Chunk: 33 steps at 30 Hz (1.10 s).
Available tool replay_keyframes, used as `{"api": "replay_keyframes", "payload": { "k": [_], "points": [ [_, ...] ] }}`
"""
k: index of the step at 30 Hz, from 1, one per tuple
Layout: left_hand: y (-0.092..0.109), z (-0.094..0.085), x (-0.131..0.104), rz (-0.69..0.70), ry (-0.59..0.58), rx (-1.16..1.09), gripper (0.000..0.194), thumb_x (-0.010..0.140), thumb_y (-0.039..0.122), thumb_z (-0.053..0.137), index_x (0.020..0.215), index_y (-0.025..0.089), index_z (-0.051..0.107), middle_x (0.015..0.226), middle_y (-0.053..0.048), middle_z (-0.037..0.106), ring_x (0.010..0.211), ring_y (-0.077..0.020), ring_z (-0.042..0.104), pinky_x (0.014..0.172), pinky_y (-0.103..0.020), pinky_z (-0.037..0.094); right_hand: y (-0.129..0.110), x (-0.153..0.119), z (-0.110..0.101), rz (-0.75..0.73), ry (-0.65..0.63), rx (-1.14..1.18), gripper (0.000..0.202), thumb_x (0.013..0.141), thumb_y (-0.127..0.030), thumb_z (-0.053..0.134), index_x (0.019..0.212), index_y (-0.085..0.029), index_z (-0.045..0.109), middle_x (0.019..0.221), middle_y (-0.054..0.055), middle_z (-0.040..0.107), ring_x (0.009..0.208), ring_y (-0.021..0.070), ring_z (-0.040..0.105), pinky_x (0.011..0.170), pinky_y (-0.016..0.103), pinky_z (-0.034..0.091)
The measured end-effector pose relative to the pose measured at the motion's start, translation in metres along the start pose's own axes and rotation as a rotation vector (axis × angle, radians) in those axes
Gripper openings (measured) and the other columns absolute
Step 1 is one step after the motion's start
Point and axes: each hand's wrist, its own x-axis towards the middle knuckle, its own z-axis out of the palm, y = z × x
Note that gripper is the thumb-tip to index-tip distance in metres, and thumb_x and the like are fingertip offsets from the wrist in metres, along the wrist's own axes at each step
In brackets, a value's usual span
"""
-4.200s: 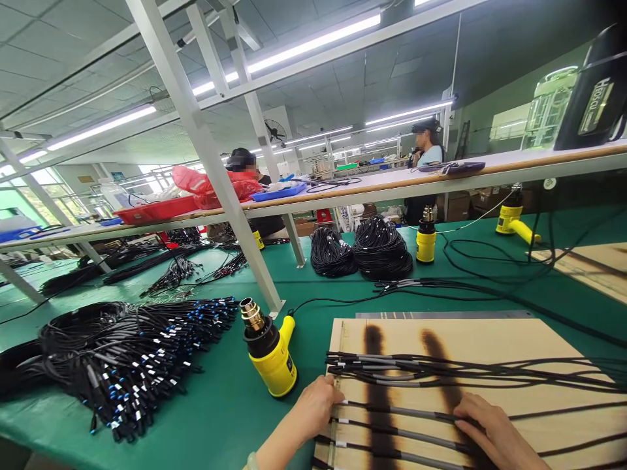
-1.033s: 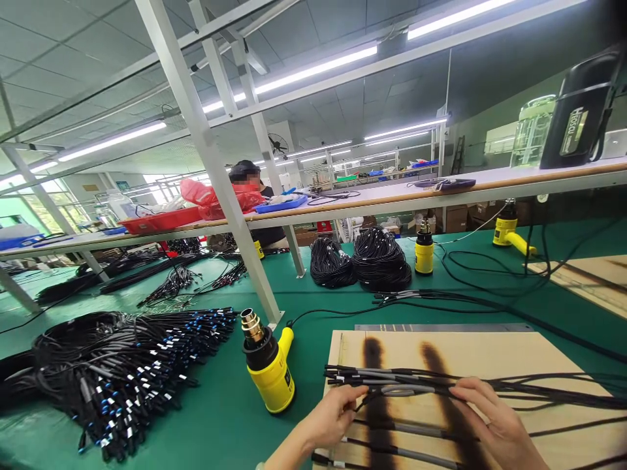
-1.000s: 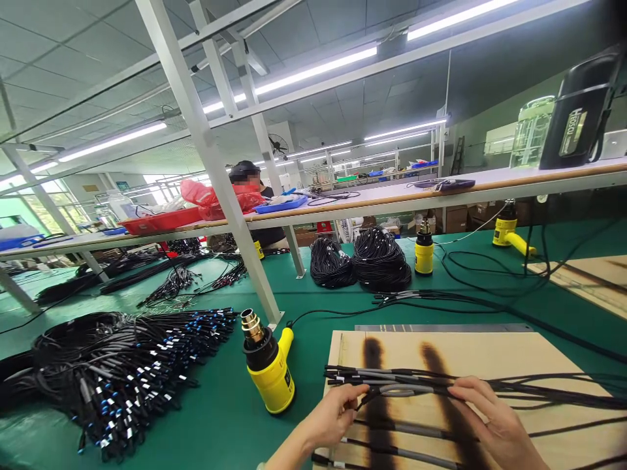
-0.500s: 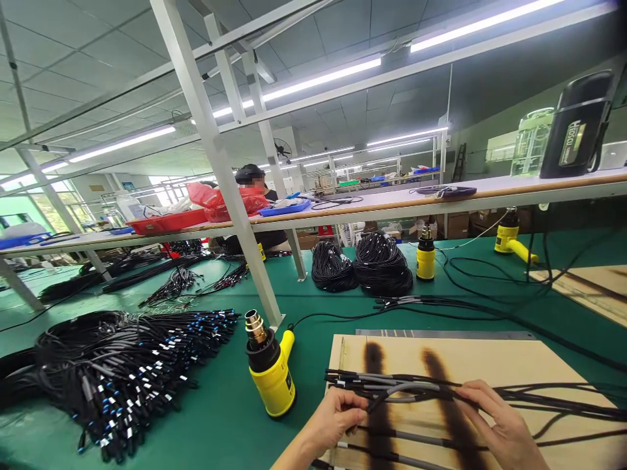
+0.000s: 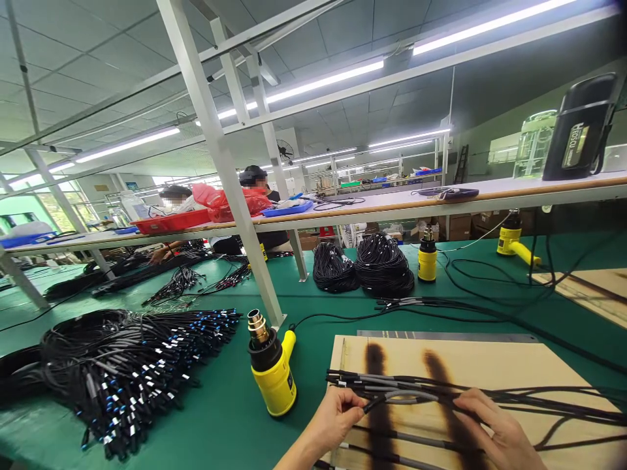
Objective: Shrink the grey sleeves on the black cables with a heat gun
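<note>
Between my two hands runs a black cable with a grey sleeve point(image 5: 409, 396), bowed slightly upward. My left hand point(image 5: 337, 414) pinches its left end between thumb and fingers. Farther right, my right hand point(image 5: 492, 421) is closed on the same cable. Just behind it a bundle of black cables point(image 5: 382, 378) lies across a scorched wooden board point(image 5: 519, 359). Nearer to me, more grey-sleeved cables point(image 5: 416, 437) lie on the board below my hands. Two dark burn marks cross the wood.
A yellow heat gun point(image 5: 274, 378) stands nozzle-up left of the board. At left spreads a large cable pile point(image 5: 132, 372). Coiled cables point(image 5: 382, 264) and another heat gun point(image 5: 427, 258) stand behind. A metal post point(image 5: 220, 156) and shelf point(image 5: 372, 207) rise over the bench. Co-workers sit beyond.
The grey-sleeved cable between my hands has shifted slightly downward, and my left hand a little to the left. A second co-worker has come into view behind the shelf at left.
</note>
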Motion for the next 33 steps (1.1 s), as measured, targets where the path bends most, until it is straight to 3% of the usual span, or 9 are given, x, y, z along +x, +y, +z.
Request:
{"api": "replay_keyframes", "payload": {
  "k": [7, 12, 16, 20, 27, 33],
  "points": [
    [-0.001, -0.007, 0.002, 0.135, 0.047, 0.374, 0.016, 0.071, 0.017, 0.047, 0.066, 0.016, 0.062, 0.066, 0.001, 0.053, 0.066, -0.0131, 0.043, 0.062, -0.025, 0.029, 0.014, -0.006, -0.003, -0.066, -0.095, -0.133, 0.027, 0.089, -0.041, 0.047, 0.082, -0.024, 0.067, 0.081, 0.006, 0.071, 0.077, 0.0206, 0.069, 0.065, 0.024, 0.057],
    [-0.008, -0.018, 0.006, 0.175, 0.068, 0.504, 0.018, 0.075, 0.012, 0.046, 0.071, 0.016, 0.064, 0.074, -0.002, 0.058, 0.071, -0.0145, 0.048, 0.066, -0.025, 0.033, 0.030, -0.012, -0.007, -0.061, -0.141, -0.156, 0.029, 0.090, -0.041, 0.046, 0.081, -0.023, 0.068, 0.077, 0.006, 0.071, 0.074, 0.0203, 0.070, 0.061, 0.024, 0.056],
    [-0.013, -0.028, 0.012, 0.212, 0.021, 0.537, 0.018, 0.071, 0.010, 0.048, 0.068, 0.017, 0.064, 0.075, -0.001, 0.059, 0.073, -0.0142, 0.051, 0.066, -0.023, 0.034, 0.042, -0.019, 0.000, -0.003, -0.188, -0.112, 0.023, 0.087, -0.038, 0.050, 0.081, -0.023, 0.067, 0.080, 0.005, 0.071, 0.080, 0.0211, 0.069, 0.068, 0.025, 0.055],
    [-0.020, -0.037, 0.016, 0.216, -0.034, 0.534, 0.017, 0.068, 0.010, 0.052, 0.065, 0.018, 0.066, 0.076, 0.000, 0.061, 0.074, -0.0132, 0.053, 0.065, -0.022, 0.036, 0.044, -0.024, 0.009, 0.109, -0.310, -0.028, 0.019, 0.086, -0.029, 0.049, 0.076, -0.022, 0.063, 0.074, 0.004, 0.067, 0.070, 0.0182, 0.066, 0.063, 0.024, 0.053],
    [-0.036, -0.045, 0.020, 0.171, -0.062, 0.519, 0.027, 0.068, 0.008, 0.049, 0.077, 0.019, 0.071, 0.082, -0.001, 0.063, 0.077, -0.0138, 0.056, 0.068, -0.021, 0.040, 0.045, -0.033, 0.014, 0.251, -0.442, 0.000, 0.018, 0.087, -0.030, 0.048, 0.078, -0.021, 0.061, 0.082, 0.005, 0.066, 0.079, 0.0195, 0.064, 0.072, 0.026, 0.050],
    [-0.038, -0.050, 0.021, 0.148, -0.062, 0.503, 0.031, 0.068, 0.004, 0.048, 0.082, 0.019, 0.072, 0.084, -0.001, 0.063, 0.078, -0.0134, 0.056, 0.071, -0.021, 0.041, 0.041, -0.033, 0.019, 0.290, -0.478, 0.053, 0.017, 0.086, -0.029, 0.047, 0.080, -0.020, 0.060, 0.083, 0.005, 0.065, 0.080, 0.0195, 0.063, 0.072, 0.025, 0.048]
  ]
}}
